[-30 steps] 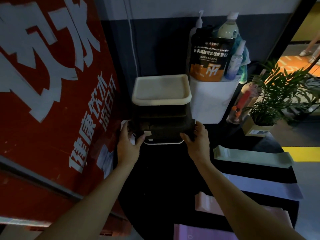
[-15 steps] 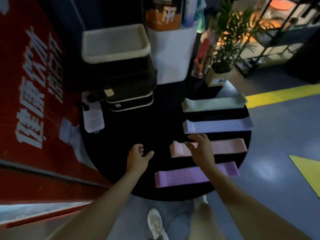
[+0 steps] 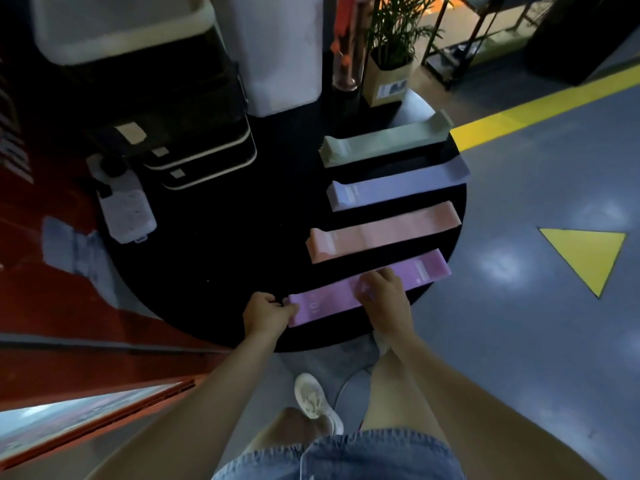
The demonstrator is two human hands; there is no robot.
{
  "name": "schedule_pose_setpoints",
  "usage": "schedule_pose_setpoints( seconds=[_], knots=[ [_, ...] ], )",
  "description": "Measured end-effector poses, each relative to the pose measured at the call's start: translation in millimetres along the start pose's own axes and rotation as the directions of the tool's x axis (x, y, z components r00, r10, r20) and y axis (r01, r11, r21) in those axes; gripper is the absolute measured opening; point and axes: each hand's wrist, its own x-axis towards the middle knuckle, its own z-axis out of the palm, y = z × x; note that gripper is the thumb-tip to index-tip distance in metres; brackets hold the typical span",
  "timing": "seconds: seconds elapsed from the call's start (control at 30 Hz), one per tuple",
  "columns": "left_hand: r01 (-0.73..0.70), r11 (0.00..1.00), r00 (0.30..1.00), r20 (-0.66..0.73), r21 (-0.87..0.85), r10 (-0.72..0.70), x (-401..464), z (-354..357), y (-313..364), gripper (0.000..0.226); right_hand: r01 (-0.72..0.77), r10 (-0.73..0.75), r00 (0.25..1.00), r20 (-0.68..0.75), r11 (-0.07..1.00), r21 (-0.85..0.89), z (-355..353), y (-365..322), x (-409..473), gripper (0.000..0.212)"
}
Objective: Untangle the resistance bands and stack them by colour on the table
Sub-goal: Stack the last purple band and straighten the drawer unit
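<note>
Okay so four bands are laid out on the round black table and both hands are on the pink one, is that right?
Not quite. The head view shows both the left hand and right hand on the purple band, nearest the person; the pink band lies untouched. Four bands on the round black table is right.

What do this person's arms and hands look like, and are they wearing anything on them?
Both arms are bare to the frame's edge: no sleeves, gloves, watch or rings visible on the left hand or right hand. Lower down show frayed blue denim shorts and a white sneaker.

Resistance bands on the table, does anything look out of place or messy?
Nothing stands out. The green band, lavender band, pink band and purple band lie flat, parallel, apart.
</note>
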Motion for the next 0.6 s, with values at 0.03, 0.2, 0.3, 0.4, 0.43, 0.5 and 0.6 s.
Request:
schedule_pose_setpoints(
  seconds=[0.03, 0.2, 0.3, 0.4, 0.43, 0.5, 0.6],
  knots=[
    [-0.003, 0.999, 1.000, 0.018, 0.037, 0.003, 1, 1, 0, 0.019, 0.011, -0.011, 1.000, -0.016, 1.000, -0.001, 1, 0, 0, 0.015],
    [0.005, 0.997, 0.995, 0.102, 0.082, -0.013, 5, 3, -2, 0.013, 0.017, -0.017, 0.999, -0.052, 1.000, 0.002, 4, 0, -2, 0.018],
    [-0.014, 0.999, 0.991, 0.135, 0.046, 0.008, 3, -1, 0, 0.003, 0.042, -0.042, 0.998, -0.051, 0.999, -0.007, 2, 0, -2, 0.018],
    [-0.059, 0.998, 0.985, 0.160, -0.009, 0.059, 1, -7, 6, 0.022, 0.053, -0.053, 0.999, -0.010, 0.998, -0.014, -2, 3, -1, 0.019],
    [-0.064, 0.997, 0.980, 0.184, -0.031, 0.068, -1, -10, 10, 0.024, 0.051, -0.051, 0.999, 0.010, 0.999, 0.001, -4, 3, 0, 0.023],
    [-0.048, 0.994, 0.965, 0.253, -0.103, 0.073, -6, -12, 20, 0.021, 0.041, -0.045, 0.998, 0.045, 0.994, 0.101, -11, 1, 0, 0.030],
    [0.017, 0.971, 0.934, 0.350, -0.238, 0.069, -16, -7, 41, 0.015, 0.073, -0.099, 0.993, 0.063, 0.942, 0.328, -27, -11, -2, 0.029]
  ],
)
